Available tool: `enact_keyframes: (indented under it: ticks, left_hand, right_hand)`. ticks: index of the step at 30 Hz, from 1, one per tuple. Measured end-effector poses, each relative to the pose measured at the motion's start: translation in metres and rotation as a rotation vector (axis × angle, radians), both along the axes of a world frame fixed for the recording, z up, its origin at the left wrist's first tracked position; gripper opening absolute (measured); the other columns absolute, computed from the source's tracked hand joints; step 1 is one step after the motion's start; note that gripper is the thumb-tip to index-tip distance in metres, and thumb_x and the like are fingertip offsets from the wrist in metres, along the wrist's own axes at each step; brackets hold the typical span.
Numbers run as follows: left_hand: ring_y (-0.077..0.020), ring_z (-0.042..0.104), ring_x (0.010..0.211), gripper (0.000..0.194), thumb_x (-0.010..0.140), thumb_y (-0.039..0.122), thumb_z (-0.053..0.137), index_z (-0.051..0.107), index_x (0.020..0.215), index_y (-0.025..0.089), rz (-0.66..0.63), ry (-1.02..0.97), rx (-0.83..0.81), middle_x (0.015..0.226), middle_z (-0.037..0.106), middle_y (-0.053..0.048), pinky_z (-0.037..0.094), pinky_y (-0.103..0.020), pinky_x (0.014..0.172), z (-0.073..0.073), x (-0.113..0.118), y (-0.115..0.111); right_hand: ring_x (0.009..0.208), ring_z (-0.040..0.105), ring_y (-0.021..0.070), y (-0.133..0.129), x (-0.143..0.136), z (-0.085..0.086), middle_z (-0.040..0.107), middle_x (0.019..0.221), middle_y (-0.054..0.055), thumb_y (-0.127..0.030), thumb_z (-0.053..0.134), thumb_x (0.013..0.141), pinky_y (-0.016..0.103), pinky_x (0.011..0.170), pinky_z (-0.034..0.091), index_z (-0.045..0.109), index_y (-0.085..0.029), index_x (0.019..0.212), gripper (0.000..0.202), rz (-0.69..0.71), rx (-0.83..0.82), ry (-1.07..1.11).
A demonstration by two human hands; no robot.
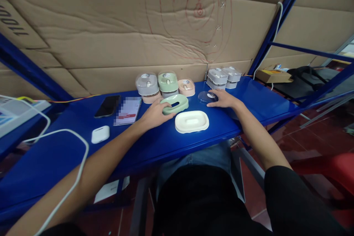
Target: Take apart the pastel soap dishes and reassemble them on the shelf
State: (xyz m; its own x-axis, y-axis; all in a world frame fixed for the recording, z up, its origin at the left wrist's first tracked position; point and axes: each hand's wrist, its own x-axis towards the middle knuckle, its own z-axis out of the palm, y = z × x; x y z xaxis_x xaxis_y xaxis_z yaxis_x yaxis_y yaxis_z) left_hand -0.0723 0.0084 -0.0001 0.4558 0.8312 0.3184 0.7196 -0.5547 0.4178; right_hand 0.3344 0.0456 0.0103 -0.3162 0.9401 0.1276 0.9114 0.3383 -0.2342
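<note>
My left hand point(156, 113) grips the near left end of a green oval tray point(179, 103) with a slot in its middle. A cream oval dish point(191, 121) lies on the blue table just in front of it. On the right, my right hand point(223, 99) has its fingers on the edge of a clear lid point(206, 97) with a round label. Behind stand lidded boxes: a grey one point(147, 84), a green one point(168, 82), a pink one point(186, 87), and two grey stacks point(217, 78) farther right.
On the blue table point(155, 147) lie a black phone point(107, 106), a printed sheet point(128, 111) and a white earphone case point(100, 134). A white cable point(83, 138) crosses above my left forearm. Cardboard point(116, 51) stands behind; a blue post point(279, 22) rises at right.
</note>
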Motion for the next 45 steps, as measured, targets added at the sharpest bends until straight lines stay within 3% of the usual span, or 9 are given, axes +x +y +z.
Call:
enact_keyframes:
  ticks: [4, 10, 19, 22, 25, 28, 31, 35, 45]
  left_hand:
    - [-0.0397, 0.063, 0.143, 0.048, 0.093, 0.060, 0.075, 0.081, 0.120, 0.021, -0.004, -0.093, 0.036, 0.143, 0.066, -0.016, 0.049, -0.057, 0.128, 0.009, 0.007, -0.014]
    - [-0.0364, 0.061, 0.149, 0.042, 0.093, 0.054, 0.081, 0.083, 0.123, 0.026, -0.273, -0.119, 0.014, 0.159, 0.059, -0.011, 0.048, -0.050, 0.131, 0.011, 0.027, -0.046]
    - [-0.0381, 0.064, 0.147, 0.042, 0.085, 0.049, 0.089, 0.084, 0.120, 0.028, -0.350, -0.072, -0.060, 0.160, 0.060, -0.013, 0.051, -0.051, 0.130, 0.002, 0.030, -0.050]
    - [-0.0394, 0.062, 0.151, 0.055, 0.084, 0.050, 0.089, 0.079, 0.134, 0.027, -0.361, -0.048, -0.074, 0.163, 0.058, -0.015, 0.049, -0.053, 0.132, 0.003, 0.031, -0.051]
    - [-0.0402, 0.055, 0.160, 0.087, 0.086, 0.051, 0.087, 0.057, 0.164, 0.027, -0.345, -0.042, -0.097, 0.171, 0.054, -0.016, 0.044, -0.054, 0.136, 0.003, 0.033, -0.054]
    - [-0.0441, 0.042, 0.169, 0.115, 0.086, 0.057, 0.086, 0.028, 0.179, 0.021, -0.291, -0.016, -0.144, 0.183, 0.040, -0.023, 0.038, -0.058, 0.138, -0.002, 0.034, -0.054]
    - [-0.0483, 0.037, 0.171, 0.130, 0.085, 0.063, 0.086, 0.014, 0.181, 0.014, -0.276, -0.032, -0.192, 0.184, 0.033, -0.031, 0.037, -0.064, 0.137, -0.009, 0.035, -0.050]
    - [-0.0486, 0.048, 0.164, 0.137, 0.082, 0.060, 0.089, 0.007, 0.182, 0.014, -0.267, -0.132, -0.243, 0.176, 0.046, -0.031, 0.040, -0.068, 0.133, -0.014, 0.036, -0.045]
    - [-0.0473, 0.055, 0.159, 0.143, 0.075, 0.056, 0.094, 0.009, 0.182, 0.017, -0.202, -0.208, -0.349, 0.171, 0.057, -0.026, 0.045, -0.063, 0.130, -0.001, 0.039, -0.051]
  right_hand:
    - [0.139, 0.068, 0.0458, 0.001, 0.001, 0.001, 0.067, 0.158, 0.023, -0.072, 0.087, 0.085, 0.061, 0.121, 0.053, 0.059, -0.017, 0.165, 0.101, -0.002, -0.015, 0.012]
    - [0.138, 0.068, 0.0452, 0.000, 0.002, 0.001, 0.069, 0.155, 0.021, -0.073, 0.087, 0.085, 0.062, 0.119, 0.055, 0.061, -0.021, 0.163, 0.097, -0.004, 0.002, 0.024]
    - [0.140, 0.068, 0.0447, -0.002, 0.001, 0.001, 0.068, 0.157, 0.022, -0.069, 0.089, 0.086, 0.060, 0.121, 0.054, 0.061, -0.017, 0.163, 0.097, -0.023, -0.003, 0.016]
    - [0.135, 0.071, 0.0440, -0.006, -0.005, 0.005, 0.072, 0.152, 0.023, -0.065, 0.092, 0.084, 0.059, 0.118, 0.056, 0.065, -0.016, 0.159, 0.094, -0.032, 0.016, 0.054]
    - [0.129, 0.073, 0.0413, -0.019, -0.019, 0.014, 0.075, 0.145, 0.021, -0.071, 0.090, 0.083, 0.058, 0.114, 0.058, 0.067, -0.018, 0.155, 0.092, 0.024, 0.143, 0.203]
    - [0.124, 0.072, 0.0361, -0.043, -0.041, 0.026, 0.074, 0.144, 0.016, -0.080, 0.079, 0.089, 0.055, 0.110, 0.059, 0.067, -0.022, 0.155, 0.089, 0.205, 0.223, 0.387]
    - [0.117, 0.073, 0.0330, -0.072, -0.067, 0.034, 0.076, 0.135, 0.013, -0.078, 0.077, 0.092, 0.052, 0.107, 0.060, 0.070, -0.025, 0.151, 0.080, 0.386, 0.167, 0.399]
    - [0.127, 0.071, 0.0359, -0.098, -0.088, 0.032, 0.073, 0.138, 0.013, -0.073, 0.084, 0.089, 0.055, 0.113, 0.058, 0.068, -0.029, 0.156, 0.082, 0.444, 0.141, 0.314]
    - [0.126, 0.072, 0.0359, -0.101, -0.076, 0.013, 0.065, 0.142, 0.016, -0.072, 0.083, 0.092, 0.056, 0.112, 0.061, 0.062, -0.026, 0.162, 0.087, 0.456, 0.119, 0.250]
